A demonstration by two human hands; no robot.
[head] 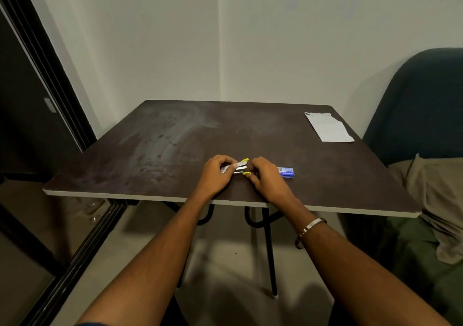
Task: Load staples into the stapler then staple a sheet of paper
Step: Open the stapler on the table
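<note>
Pale walls meet in a corner behind the dark brown bench (175, 135), which looks smudged and streaked along its left half. Near the front edge I see both hands on the stapler (241, 167), a small silvery metal one with yellow tips. It lies hinged open, its two arms spread in a narrow V toward the right. My left hand (217, 173) has its fingers curled over the stapler's hinge end, the grip snug on it. My right hand (266, 178) pinches at the yellow-tipped ends, though what sits between its fingertips is too small to tell. Just beside that hand lies a blue staple box (286, 172). A white folded paper (328, 127) rests at the far right corner.
</note>
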